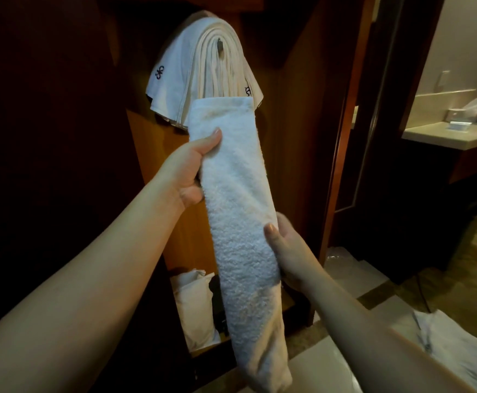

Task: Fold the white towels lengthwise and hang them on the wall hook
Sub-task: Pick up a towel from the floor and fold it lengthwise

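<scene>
A white terry towel [237, 211], folded into a long narrow strip, stretches from just below the hook down to the lower middle of the view. My left hand [187, 168] grips its left edge near the top, thumb on the front. My right hand [285, 251] grips its right edge lower down, thumb on the front. Above, several folded white towels [203, 69] with dark monograms drape over a dark wall hook [219, 43] on the wooden panel.
A wooden cabinet wall [158, 143] stands behind the towels, with a white bag [194, 307] in its lower shelf. White cloth [452, 344] lies at the lower right. A door frame [345, 137] and a bathroom counter [444, 137] are at the right.
</scene>
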### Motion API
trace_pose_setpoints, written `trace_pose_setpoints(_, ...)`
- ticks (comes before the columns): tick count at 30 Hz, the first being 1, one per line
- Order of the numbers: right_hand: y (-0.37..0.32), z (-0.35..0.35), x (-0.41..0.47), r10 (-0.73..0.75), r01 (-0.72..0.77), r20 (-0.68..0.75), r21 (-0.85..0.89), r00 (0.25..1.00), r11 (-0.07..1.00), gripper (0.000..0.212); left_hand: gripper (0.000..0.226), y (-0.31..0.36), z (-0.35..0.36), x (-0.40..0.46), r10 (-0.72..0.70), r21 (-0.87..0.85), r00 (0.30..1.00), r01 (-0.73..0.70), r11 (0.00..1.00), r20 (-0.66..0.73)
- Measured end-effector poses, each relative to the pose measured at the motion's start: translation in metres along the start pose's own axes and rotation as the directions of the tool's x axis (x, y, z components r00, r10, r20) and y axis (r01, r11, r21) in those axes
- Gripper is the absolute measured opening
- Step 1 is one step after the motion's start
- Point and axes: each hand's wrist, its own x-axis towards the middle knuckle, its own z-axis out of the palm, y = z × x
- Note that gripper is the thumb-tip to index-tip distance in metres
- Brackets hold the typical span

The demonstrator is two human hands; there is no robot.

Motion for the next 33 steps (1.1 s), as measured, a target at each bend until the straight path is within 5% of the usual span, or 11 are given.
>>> trace_pose_setpoints(5, -0.006, -0.017, 0.01, 0.225, -0.263, 0.386, 0.046, 0.895, 0.964, 0.101, 0.032, 0.002, 0.005, 0.021, -0.058, 0.029, 0.997, 0.06, 0.998, -0.04)
trace_pose_setpoints(7, -0.006, -0.022, 0.012, 0.275, -0.287, 0.406, -0.032, 0.872, 0.957, 0.093, 0.03, 0.002, 0.005, 0.031, -0.081, 0.035, 0.994, 0.084, 0.996, -0.08)
trace_pose_setpoints(10, -0.005, -0.028, 0.011, 0.29, -0.274, 0.433, -0.102, 0.853, 0.956, 0.054, 0.03, 0.0, 0.003, 0.047, -0.129, 0.023, 0.983, 0.133, 0.991, -0.128)
trace_pose_setpoints(13, 0.002, -0.033, 0.007, 0.314, -0.346, 0.419, 0.0, 0.852, 0.938, 0.046, 0.037, -0.005, 0.002, 0.061, -0.179, 0.022, 0.965, 0.187, 0.982, -0.194)
trace_pose_setpoints(17, 0.018, -0.033, -0.004, 0.345, -0.452, 0.445, 0.161, 0.827, 0.877, 0.068, 0.029, -0.012, 0.001, 0.08, -0.199, 0.051, 0.949, 0.217, 0.975, -0.243)
trace_pose_setpoints(22, 0.02, -0.032, -0.007, 0.406, -0.508, 0.54, 0.047, 0.737, 0.86, 0.085, 0.023, -0.02, -0.005, 0.101, -0.198, 0.117, 0.935, 0.241, 0.963, -0.293)
trace_pose_setpoints(28, -0.005, -0.036, 0.004, 0.353, -0.452, 0.492, 0.096, 0.796, 0.887, 0.08, 0.032, -0.059, -0.026, 0.118, -0.294, 0.149, 0.909, 0.348, 0.926, -0.296)
trace_pose_setpoints(33, -0.031, -0.038, 0.028, 0.275, -0.348, 0.305, 0.214, 0.912, 0.913, 0.041, 0.06, -0.103, -0.045, 0.102, -0.443, 0.331, 0.883, 0.468, 0.819, -0.154)
